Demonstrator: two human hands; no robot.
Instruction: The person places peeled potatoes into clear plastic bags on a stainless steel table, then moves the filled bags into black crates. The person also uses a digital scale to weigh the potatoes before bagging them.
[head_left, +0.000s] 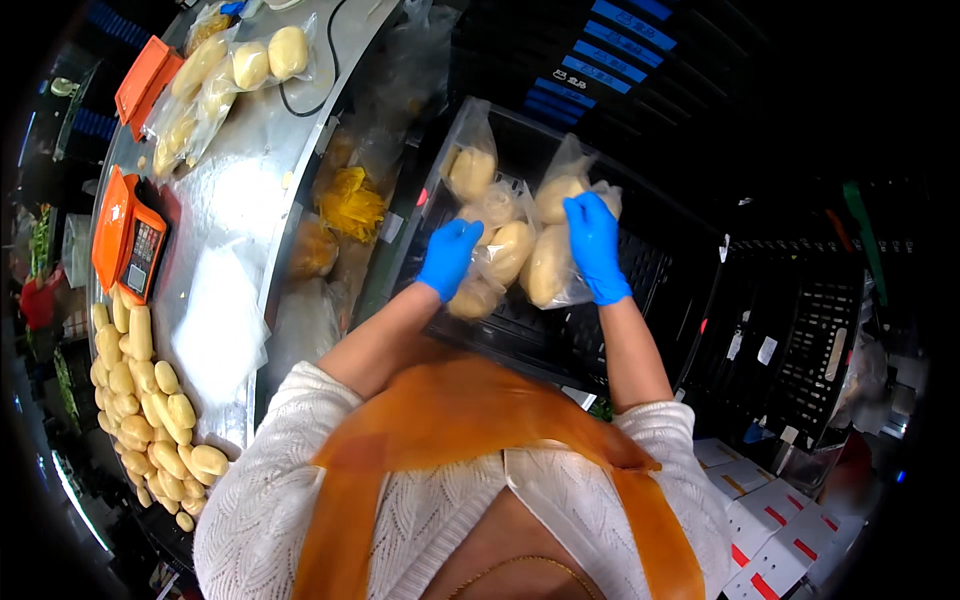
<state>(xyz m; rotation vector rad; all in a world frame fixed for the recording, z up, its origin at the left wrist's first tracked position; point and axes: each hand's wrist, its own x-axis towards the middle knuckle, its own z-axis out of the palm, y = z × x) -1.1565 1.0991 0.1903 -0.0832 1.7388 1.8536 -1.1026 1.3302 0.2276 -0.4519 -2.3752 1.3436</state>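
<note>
Clear plastic bags of peeled potatoes (510, 247) are in and over a black plastic crate (525, 334) in front of me. My left hand (451, 256), in a blue glove, is closed at the edge of the bag on the left. In a matching glove, my right hand (598, 244) grips another potato bag (549, 262) along its right side. One more bagged potato (472, 171) leans at the crate's far left corner, the bag's loose end pointing up. The crate floor is partly hidden beneath the bags.
A steel table (232, 180) runs along the left. It carries loose peeled potatoes (142, 405), an orange digital scale (127, 240), flat plastic bags (220, 322) and filled potato bags (202, 97). Bagged yellow strips (352, 204) sit below its edge. Stacked black crates (787, 322) and white boxes (772, 532) stand right.
</note>
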